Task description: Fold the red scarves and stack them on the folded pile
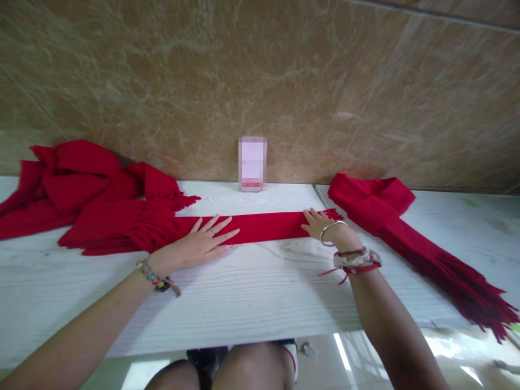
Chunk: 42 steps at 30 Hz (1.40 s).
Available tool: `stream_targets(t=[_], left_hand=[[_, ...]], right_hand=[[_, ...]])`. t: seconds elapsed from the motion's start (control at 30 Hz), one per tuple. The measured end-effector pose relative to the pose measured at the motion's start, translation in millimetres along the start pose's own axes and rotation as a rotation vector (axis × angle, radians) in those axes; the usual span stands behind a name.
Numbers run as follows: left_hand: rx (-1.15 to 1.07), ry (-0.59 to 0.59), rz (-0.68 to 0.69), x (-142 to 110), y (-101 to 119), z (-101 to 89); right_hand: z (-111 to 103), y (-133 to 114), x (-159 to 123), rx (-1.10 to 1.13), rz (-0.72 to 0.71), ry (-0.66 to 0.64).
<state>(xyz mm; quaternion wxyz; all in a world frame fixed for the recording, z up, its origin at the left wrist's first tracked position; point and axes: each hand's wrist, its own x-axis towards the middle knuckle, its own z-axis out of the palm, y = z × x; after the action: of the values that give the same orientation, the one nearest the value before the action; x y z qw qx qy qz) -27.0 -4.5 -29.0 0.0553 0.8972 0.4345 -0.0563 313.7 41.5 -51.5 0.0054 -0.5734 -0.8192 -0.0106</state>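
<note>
A red scarf [268, 227] lies flat across the white tabletop as a long narrow strip. My left hand [203, 242] rests on it with fingers spread, pressing its left part. At the right end, by the fringe, my right hand [320, 225] lies on the cloth, its fingers stretched out. Left of my hands is a loose heap of red scarves [89, 179], whose fringes cover the strip's left end. On the right, another red scarf [390, 222] is folded over, its fringed end hanging past the table's front edge.
A small pale phone-like object [252, 165], its face blurred out, stands against the brown marbled wall [260, 76] behind the table. The white wood-grain table [260, 298] has its front edge near my knees [252, 368]. A seam crosses the tabletop beside the right scarf.
</note>
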Motion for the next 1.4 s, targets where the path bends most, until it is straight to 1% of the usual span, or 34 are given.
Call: stream_targets(t=[0.07,0.1,0.13,0.2,0.27,0.37,0.43,0.5,0.53,0.6,0.63,0.67,0.73,0.8,0.87,0.93,1.0,1.07,1.13,1.2,1.33,1.4], left_hand=[[0.003,-0.002,0.005,-0.6,-0.1,-0.1],[0.007,-0.006,-0.003,-0.5,-0.1,-0.1],[0.012,-0.007,-0.012,-0.1,-0.2,-0.3],[0.020,0.014,-0.013,0.8,-0.7,-2.4],[0.027,0.065,0.017,0.2,-2.3,-9.2],[0.020,0.179,0.059,-8.6,-7.7,-31.0],[-0.008,0.262,0.034,-21.7,-15.0,-50.5],[-0.038,0.372,-0.067,-39.8,-27.9,-67.7],[-0.043,0.436,-0.149,-49.7,-37.1,-73.7],[-0.029,0.525,-0.365,-69.2,-60.7,-78.4],[-0.018,0.534,-0.501,-77.9,-74.2,-77.2],[-0.013,0.504,-0.642,-85.6,-87.9,-74.2],[-0.037,0.413,-0.908,-97.4,-112.2,-65.6],[-0.098,0.323,-1.080,-104.5,-128.3,-57.3],[-0.156,0.261,-1.154,-107.6,-136.0,-52.1],[-0.184,0.240,-1.171,-108.1,-139.0,-49.1],[-0.197,0.242,-1.173,-107.9,-142.1,-46.3],[-0.217,0.237,-1.188,-108.1,-147.1,-42.4],[-0.241,0.226,-1.221,-108.8,-152.6,-37.9],[-0.258,0.225,-1.261,-109.5,-156.2,-34.4],[-0.279,0.259,-1.313,-109.5,-153.7,-35.2],[-0.285,0.288,-1.321,-109.6,-149.0,-39.9]], right_hand=[[-8.4,1.2,-6.7,-0.024,0.115,0.000],[-13.8,-2.4,-9.3,-0.033,0.152,0.019],[-19.6,-8.3,-10.9,-0.039,0.156,0.051],[-30.3,-24.7,-9.8,-0.048,0.116,0.067],[-37.1,-42.5,-4.2,-0.062,0.088,0.039],[-36.1,-62.1,6.3,-0.037,0.042,0.031],[-29.5,-68.4,12.2,0.029,-0.042,0.065],[-22.0,-71.9,17.8,0.085,-0.117,0.112],[-19.5,-74.0,21.0,0.099,-0.141,0.138],[-19.3,-82.2,29.2,0.102,-0.182,0.179],[-22.2,-89.3,34.5,0.101,-0.210,0.185],[-27.0,-99.0,40.5,0.104,-0.248,0.180],[-41.3,-126.3,54.6,0.125,-0.338,0.144],[-58.9,-162.5,70.4,0.156,-0.409,0.113],[-75.4,-203.5,86.0,0.177,-0.483,0.102],[-87.7,-243.9,99.7,0.181,-0.551,0.085],[-94.1,-278.6,111.2,0.160,-0.590,0.080],[-95.4,-304.2,121.3,0.127,-0.599,0.080],[-93.7,-320.2,130.4,0.108,-0.599,0.083],[-91.2,-328.6,137.8,0.102,-0.594,0.084],[-90.6,-333.1,142.9,0.119,-0.573,0.091],[-94.5,-330.4,140.9,0.195,-0.538,0.116]])
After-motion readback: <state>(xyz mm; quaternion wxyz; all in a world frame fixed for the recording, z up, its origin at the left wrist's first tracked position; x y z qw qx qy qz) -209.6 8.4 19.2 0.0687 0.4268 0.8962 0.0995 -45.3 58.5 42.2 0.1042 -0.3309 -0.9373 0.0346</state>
